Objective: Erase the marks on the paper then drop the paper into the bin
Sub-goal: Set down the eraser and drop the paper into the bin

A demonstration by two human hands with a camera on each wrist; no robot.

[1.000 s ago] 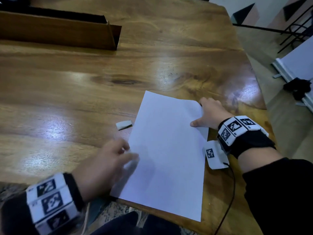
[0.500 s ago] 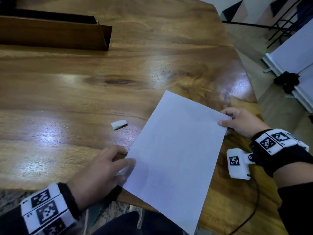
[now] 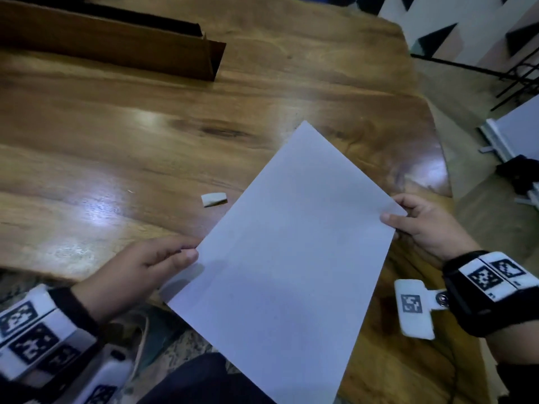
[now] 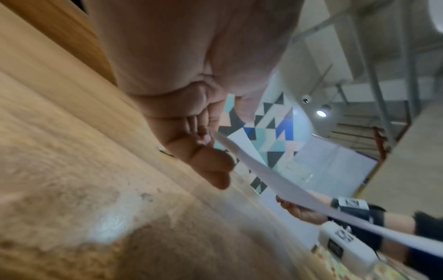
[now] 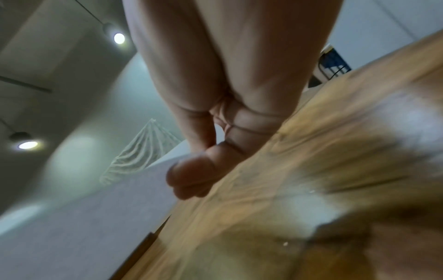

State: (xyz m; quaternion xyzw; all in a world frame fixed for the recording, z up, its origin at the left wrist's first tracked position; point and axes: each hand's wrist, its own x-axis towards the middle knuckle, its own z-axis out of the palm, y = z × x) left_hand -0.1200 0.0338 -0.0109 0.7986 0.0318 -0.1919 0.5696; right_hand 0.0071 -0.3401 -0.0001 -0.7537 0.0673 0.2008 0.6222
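A blank white sheet of paper point(image 3: 294, 252) is held tilted above the wooden table point(image 3: 145, 126), turned diagonally. My left hand point(image 3: 175, 255) pinches its left corner, thumb on top. My right hand point(image 3: 408, 220) pinches the right corner, thumb on the sheet and fingers beneath. In the left wrist view the paper point(image 4: 275, 176) shows edge-on, lifted off the wood, with my left hand point(image 4: 206, 144) at its near corner. In the right wrist view my right hand point(image 5: 201, 166) grips the paper point(image 5: 84, 217). A small white eraser point(image 3: 214, 199) lies on the table left of the sheet. No marks show on the paper.
A long brown cardboard box point(image 3: 116, 45) lies at the table's far left. The table's right edge point(image 3: 443, 170) curves away toward the floor. A white board point(image 3: 519, 126) and dark metal frames stand on the floor at right.
The paper lay flat on the table; both hands have lifted it and turned it clockwise. My right hand moved right with its corner. The eraser stayed where it was.
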